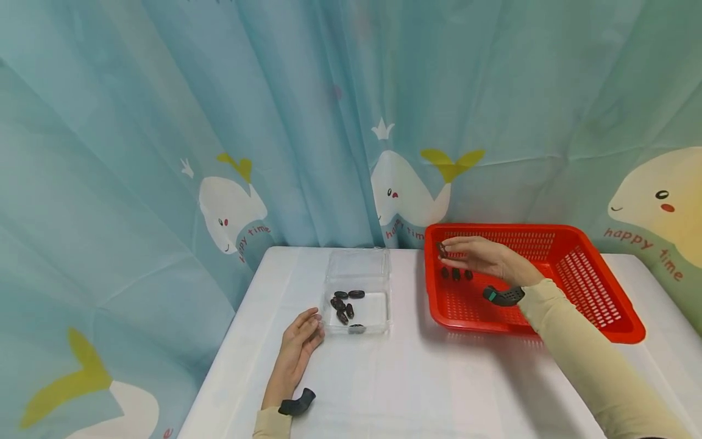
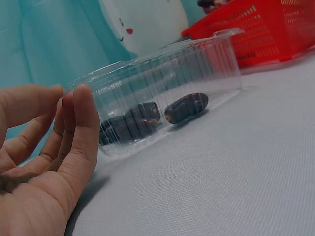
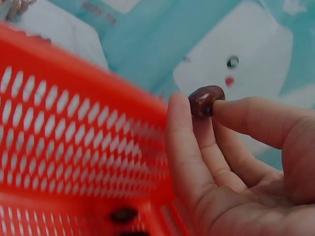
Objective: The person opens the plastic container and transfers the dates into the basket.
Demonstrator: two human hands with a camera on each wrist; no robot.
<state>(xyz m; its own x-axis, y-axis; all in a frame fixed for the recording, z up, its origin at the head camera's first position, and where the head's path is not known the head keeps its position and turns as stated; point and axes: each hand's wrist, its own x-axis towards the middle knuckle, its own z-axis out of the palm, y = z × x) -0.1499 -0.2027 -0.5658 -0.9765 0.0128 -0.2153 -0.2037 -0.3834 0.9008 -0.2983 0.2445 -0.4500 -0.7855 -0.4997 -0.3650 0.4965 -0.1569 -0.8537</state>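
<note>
My right hand (image 1: 485,259) is over the left side of a red plastic basket (image 1: 606,286). Between thumb and fingers it pinches a shiny dark brown date (image 3: 206,101). Below it, a few more dates (image 1: 456,274) lie in the basket. To the left stands a clear plastic box (image 1: 375,311), its lid (image 1: 359,264) folded back, with several dates (image 1: 356,294) inside. My left hand (image 1: 298,341) is at the box's near left side, where the left wrist view shows thumb and finger pinching the rim.
A white cloth covers the table (image 1: 417,378). Directly behind it hangs a blue-green curtain (image 1: 307,122) printed with whales. The basket's raised perforated walls stand around the dates in it.
</note>
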